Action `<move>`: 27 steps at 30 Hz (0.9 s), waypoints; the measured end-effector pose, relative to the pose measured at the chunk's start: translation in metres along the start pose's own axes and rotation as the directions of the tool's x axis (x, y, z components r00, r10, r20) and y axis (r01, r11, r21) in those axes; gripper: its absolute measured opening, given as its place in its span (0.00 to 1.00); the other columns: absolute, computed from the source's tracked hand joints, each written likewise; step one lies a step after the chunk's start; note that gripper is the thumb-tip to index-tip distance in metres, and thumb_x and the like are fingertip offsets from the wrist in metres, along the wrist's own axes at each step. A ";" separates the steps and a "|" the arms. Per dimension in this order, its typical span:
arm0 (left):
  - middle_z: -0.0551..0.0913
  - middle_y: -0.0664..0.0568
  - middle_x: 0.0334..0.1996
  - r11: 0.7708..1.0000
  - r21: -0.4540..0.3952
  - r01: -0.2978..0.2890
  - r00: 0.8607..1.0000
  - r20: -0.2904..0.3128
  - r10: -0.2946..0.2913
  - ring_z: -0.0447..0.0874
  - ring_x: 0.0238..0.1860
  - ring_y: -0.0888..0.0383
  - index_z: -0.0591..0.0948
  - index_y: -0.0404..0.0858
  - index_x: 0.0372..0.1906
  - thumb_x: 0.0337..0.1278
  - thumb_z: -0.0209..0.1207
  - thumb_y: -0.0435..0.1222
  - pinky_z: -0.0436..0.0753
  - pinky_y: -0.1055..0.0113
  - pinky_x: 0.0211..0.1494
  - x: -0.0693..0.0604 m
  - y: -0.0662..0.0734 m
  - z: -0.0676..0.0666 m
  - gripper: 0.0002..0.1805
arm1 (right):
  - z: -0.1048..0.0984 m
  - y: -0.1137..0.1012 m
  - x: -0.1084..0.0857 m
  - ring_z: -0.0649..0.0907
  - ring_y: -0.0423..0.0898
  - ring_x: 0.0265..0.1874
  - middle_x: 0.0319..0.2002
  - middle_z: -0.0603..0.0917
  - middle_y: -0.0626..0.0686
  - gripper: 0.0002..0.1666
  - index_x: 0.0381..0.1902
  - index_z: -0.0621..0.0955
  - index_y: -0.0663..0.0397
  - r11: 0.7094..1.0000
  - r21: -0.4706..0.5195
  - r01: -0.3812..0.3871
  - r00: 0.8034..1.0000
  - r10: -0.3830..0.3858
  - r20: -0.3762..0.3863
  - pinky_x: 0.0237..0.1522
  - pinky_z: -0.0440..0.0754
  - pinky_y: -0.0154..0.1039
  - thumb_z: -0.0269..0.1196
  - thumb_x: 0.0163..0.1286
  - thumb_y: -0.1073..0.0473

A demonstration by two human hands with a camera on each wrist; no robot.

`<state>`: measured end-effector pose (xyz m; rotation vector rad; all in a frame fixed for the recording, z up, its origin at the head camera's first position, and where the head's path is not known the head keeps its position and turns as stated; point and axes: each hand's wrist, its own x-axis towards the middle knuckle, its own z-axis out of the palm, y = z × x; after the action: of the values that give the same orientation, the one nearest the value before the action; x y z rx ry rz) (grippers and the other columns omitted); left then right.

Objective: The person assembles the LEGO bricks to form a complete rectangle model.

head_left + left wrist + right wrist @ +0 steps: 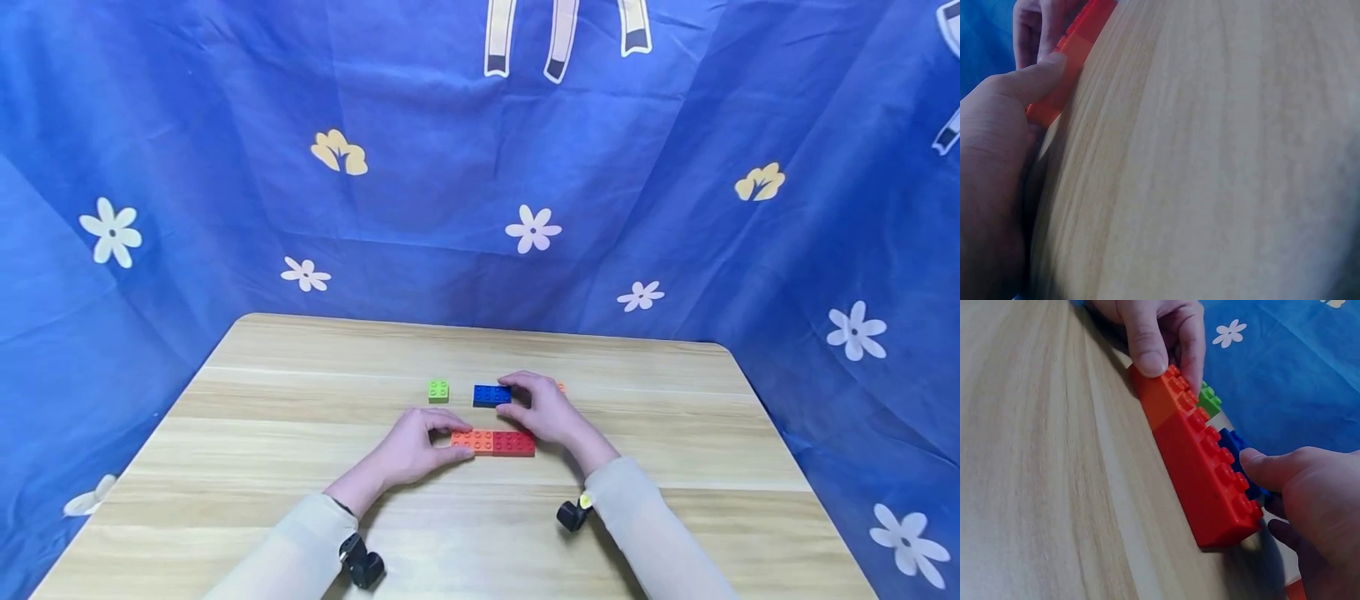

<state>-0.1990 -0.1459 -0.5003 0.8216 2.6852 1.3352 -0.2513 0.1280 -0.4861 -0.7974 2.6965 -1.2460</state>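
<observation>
An orange brick (482,442) and a red brick (514,444) sit end to end on the table, touching, studs up. My left hand (417,446) holds the orange brick near its left end, thumb on the near side and fingers on the far side. Behind this row lies a blue brick (491,395). The thumb and fingers of my right hand (543,410) pinch the right end of the blue brick. From the right wrist view, the red brick (1200,481) partly hides the blue brick (1235,445).
A small green brick (438,392) stands to the left of the blue one. Another orange piece (561,387) peeks out behind my right hand, mostly hidden. The wooden table (300,400) meets a blue patterned cloth (420,208) at the back and sides.
</observation>
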 end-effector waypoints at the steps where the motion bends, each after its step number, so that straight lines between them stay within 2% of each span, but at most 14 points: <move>1: 0.90 0.61 0.48 1.000 -0.005 -0.002 1.000 0.001 0.002 0.86 0.54 0.56 0.92 0.45 0.52 0.56 0.78 0.49 0.82 0.54 0.63 0.000 0.001 0.000 0.21 | 0.000 0.001 0.001 0.81 0.53 0.65 0.62 0.84 0.55 0.29 0.66 0.82 0.61 1.000 -0.006 0.001 1.000 -0.001 0.002 0.73 0.71 0.49 0.74 0.71 0.57; 14: 0.89 0.62 0.48 0.999 -0.040 0.010 1.000 0.018 -0.009 0.86 0.54 0.58 0.92 0.45 0.52 0.56 0.78 0.50 0.83 0.56 0.61 0.004 -0.001 -0.004 0.21 | 0.004 0.006 0.008 0.83 0.50 0.62 0.58 0.87 0.53 0.22 0.63 0.85 0.57 0.999 -0.040 -0.008 1.000 0.008 -0.009 0.70 0.75 0.49 0.72 0.73 0.60; 27: 0.90 0.62 0.49 0.999 -0.035 0.039 0.999 0.031 -0.038 0.86 0.55 0.56 0.92 0.47 0.52 0.54 0.79 0.50 0.81 0.53 0.64 0.006 -0.004 -0.007 0.22 | -0.006 -0.009 0.001 0.84 0.49 0.60 0.58 0.86 0.51 0.22 0.63 0.84 0.58 0.996 0.087 -0.027 0.999 0.031 -0.037 0.65 0.80 0.45 0.71 0.73 0.63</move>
<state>-0.2073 -0.1502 -0.4974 0.7759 2.6325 1.3469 -0.2495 0.1271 -0.4755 -0.7287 2.6524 -1.3749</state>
